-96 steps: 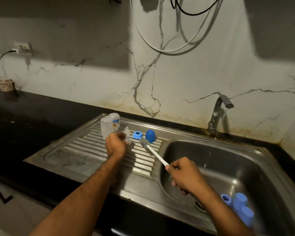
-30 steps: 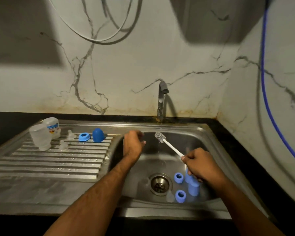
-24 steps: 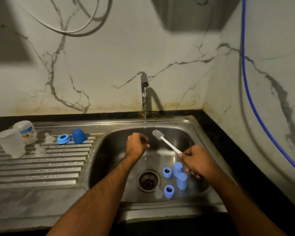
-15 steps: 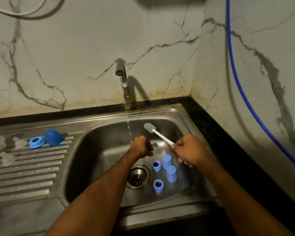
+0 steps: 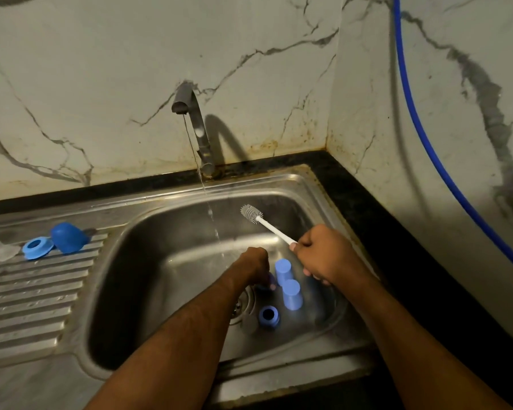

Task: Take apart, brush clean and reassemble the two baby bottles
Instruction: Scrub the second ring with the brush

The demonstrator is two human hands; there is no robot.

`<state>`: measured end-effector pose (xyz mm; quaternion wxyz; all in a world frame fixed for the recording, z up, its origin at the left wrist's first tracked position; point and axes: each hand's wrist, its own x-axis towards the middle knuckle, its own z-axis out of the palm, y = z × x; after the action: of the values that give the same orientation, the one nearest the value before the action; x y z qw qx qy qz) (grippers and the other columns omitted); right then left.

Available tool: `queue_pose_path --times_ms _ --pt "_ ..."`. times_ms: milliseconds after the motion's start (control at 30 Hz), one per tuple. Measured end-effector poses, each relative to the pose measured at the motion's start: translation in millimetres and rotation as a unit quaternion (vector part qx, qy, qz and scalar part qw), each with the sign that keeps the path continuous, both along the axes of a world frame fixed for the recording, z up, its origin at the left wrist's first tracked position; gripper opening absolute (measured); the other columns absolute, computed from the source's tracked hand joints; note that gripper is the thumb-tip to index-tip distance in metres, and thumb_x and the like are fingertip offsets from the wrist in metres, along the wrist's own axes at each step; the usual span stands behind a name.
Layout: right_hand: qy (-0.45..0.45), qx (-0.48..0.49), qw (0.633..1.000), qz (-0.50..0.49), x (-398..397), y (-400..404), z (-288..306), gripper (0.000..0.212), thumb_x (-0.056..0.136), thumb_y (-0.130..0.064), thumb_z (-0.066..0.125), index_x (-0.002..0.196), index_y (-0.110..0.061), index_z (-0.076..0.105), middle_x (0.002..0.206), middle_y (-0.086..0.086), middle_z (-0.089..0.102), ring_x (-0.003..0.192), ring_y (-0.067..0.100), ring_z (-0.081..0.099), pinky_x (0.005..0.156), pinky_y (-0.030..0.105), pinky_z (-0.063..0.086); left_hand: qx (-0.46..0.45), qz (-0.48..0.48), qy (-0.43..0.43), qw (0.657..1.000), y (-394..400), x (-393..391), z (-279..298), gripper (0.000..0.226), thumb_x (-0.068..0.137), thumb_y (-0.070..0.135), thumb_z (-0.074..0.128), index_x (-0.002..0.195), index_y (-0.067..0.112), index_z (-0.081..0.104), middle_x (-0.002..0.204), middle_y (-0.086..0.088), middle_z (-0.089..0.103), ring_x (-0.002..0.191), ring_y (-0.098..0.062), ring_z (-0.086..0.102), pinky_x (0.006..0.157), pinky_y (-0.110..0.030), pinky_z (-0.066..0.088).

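Two pale-blue bottles (image 5: 288, 284) stand upside down near the sink (image 5: 317, 184) basin's right wall. Right hand (image 5: 323, 255) grips the brush (image 5: 267, 224); left hand (image 5: 256, 266) reaches down beside them, grip hidden.

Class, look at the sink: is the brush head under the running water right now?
No: the brush, held up by the right hand, sits to the right of the thin water stream, clear of it.

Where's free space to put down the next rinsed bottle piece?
The drainboard ribs are bare in front of the blue ring and blue dome cap. The basin floor near the drain is crowded with blue parts and the left hand.
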<state>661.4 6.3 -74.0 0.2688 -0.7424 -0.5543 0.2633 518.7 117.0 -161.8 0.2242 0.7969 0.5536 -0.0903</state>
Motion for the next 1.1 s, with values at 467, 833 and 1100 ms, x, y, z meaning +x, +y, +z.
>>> queue_pose_path --times_ms 467,833,1100 --pt "-0.049 -0.023 0.998 0.013 -13.4 -7.0 5.3 0.032 0.098 -0.037 0.061 0.094 -0.006 0.067 0.081 0.013 0.066 0.07 0.025 0.055 0.074 0.037 0.056 0.072 0.115 -0.136 0.981 5.8 -47.4 22.0 0.035 0.077 0.022 0.079 0.11 0.012 0.074 0.112 -0.011 0.072 0.105 -0.023 0.068 0.09 -0.029 0.053" --pt "-0.09 -0.028 0.994 0.046 -63.7 9.5 29.1 0.032 0.095 -0.039 0.063 0.078 -0.011 0.065 0.08 0.011 0.07 0.079 0.034 0.068 0.078 0.043 0.061 0.14 0.298 -0.318 0.889 16.6 -102.4 41.4 0.015 0.079 0.02 0.079 0.09 0.01 0.076 0.084 -0.008 0.072 0.081 -0.019 0.065 0.066 -0.022 0.045" --pt "-0.088 -0.015 0.995 0.041 -60.9 24.7 21.2 0.037 0.095 -0.036 0.065 0.071 -0.008 0.061 0.056 0.004 0.064 0.045 0.012 0.057 0.055 0.026 0.048 0.11 0.311 -0.414 0.848 25.9 -101.1 37.9 0.012 0.085 0.015 0.076 0.096 0.01 0.075 0.09 -0.01 0.075 0.088 -0.023 0.072 0.08 -0.037 0.06"
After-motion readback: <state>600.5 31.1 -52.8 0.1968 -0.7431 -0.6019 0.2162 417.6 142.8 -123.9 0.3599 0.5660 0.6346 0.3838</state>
